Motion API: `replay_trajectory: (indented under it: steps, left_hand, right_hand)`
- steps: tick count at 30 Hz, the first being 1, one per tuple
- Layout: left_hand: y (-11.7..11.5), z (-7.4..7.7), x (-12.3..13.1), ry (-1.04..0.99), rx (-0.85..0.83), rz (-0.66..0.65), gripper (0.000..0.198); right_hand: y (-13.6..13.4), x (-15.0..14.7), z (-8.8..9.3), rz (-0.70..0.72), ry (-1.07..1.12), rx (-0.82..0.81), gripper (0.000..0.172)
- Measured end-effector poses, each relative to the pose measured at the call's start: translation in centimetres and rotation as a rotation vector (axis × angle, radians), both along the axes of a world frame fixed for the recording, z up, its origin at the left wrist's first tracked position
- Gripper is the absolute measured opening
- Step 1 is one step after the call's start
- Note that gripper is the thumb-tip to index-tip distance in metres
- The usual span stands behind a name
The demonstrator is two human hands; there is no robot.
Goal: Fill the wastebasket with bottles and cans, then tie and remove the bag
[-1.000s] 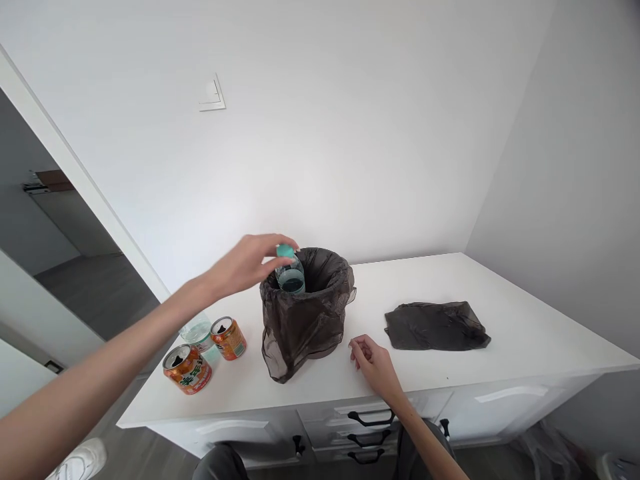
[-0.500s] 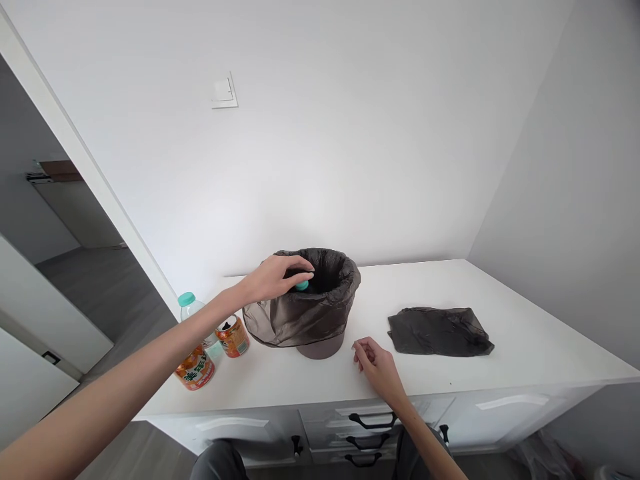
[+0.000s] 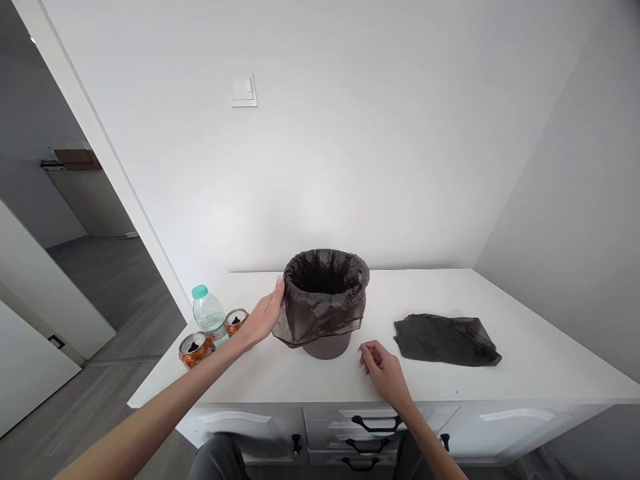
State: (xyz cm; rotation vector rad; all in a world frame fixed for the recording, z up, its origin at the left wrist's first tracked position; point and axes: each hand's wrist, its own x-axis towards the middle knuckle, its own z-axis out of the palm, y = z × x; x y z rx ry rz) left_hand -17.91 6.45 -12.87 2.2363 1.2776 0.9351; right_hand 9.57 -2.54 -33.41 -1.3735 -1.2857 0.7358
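A bin (image 3: 327,347) stands on the white countertop, lined with a dark, see-through garbage bag (image 3: 325,313) folded over its rim. At the bag's left side is my left hand (image 3: 265,317), fingers stretched out against the plastic and holding nothing; some fingers are hidden. My right hand (image 3: 383,367) rests on the countertop to the right of the bin, its fingers curled in with nothing seen in them. Left of the bin stand a clear plastic bottle (image 3: 209,313) with a teal cap and two orange drink cans, one nearer (image 3: 195,348) and one farther (image 3: 235,321). The bin's inside is dark.
A folded dark plastic bag (image 3: 447,340) lies on the countertop (image 3: 310,383) at the right. Behind is a white wall with a light switch (image 3: 244,90). Below the front edge are drawers with black handles (image 3: 377,423). An open doorway is at the left.
My left hand has left the bin's mouth, where it held a teal-capped thing that is now out of sight, and moved to the bag's left side. My right hand stays in place.
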Motion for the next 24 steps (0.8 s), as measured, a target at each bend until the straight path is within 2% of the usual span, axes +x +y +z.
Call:
replay_trajectory:
  steps: [2,5,7,8,10,12,13,16,19,21,22,24]
  left_hand:
    - [-0.2,0.9,-2.2,0.084,0.085,0.062,0.062]
    - [0.6,2.6,-7.0,0.253,0.427,0.233,0.055]
    - [1.4,3.1,-10.4,0.392,0.532,0.341,0.054]
    - [1.7,3.1,-12.0,0.452,0.495,0.386,0.055]
    - [1.9,2.6,-14.4,0.516,0.31,0.434,0.059]
    - [1.8,1.8,-15.7,0.498,0.138,0.431,0.06]
    - [1.6,1.6,-15.9,0.466,0.106,0.43,0.059]
    - [0.7,2.3,-15.0,0.306,0.229,0.443,0.055]
    - [-0.9,5.5,-11.9,-0.006,0.523,0.426,0.046]
    - [-2.1,8.1,-9.1,-0.238,0.689,0.321,0.04]
    - [-2.7,9.3,-7.5,-0.331,0.744,0.224,0.037]
    - [-3.5,11.0,-4.3,-0.412,0.724,0.025,0.033]
  right_hand:
    - [0.0,0.0,-0.1,-0.003,-0.003,0.003,0.052]
    - [-0.1,0.0,-0.2,-0.004,-0.011,-0.007,0.05]
    - [-0.2,0.0,-0.3,-0.002,-0.015,-0.018,0.05]
    - [-0.2,0.0,-0.3,-0.001,-0.017,-0.02,0.05]
    - [-0.3,0.0,-0.3,-0.004,-0.022,-0.021,0.051]
    - [-0.3,0.0,-0.4,-0.009,-0.025,-0.018,0.051]
    - [-0.3,-0.1,-0.4,-0.011,-0.026,-0.016,0.051]
    - [-0.4,-0.1,-0.3,-0.011,-0.023,-0.019,0.053]
    - [-0.4,-0.1,-0.2,-0.009,-0.028,-0.028,0.054]
    - [-0.4,-0.1,-0.1,-0.005,-0.03,-0.035,0.052]
    - [-0.4,-0.1,-0.1,-0.003,-0.028,-0.037,0.051]
    - [-0.4,-0.1,-0.2,-0.002,-0.021,-0.035,0.05]
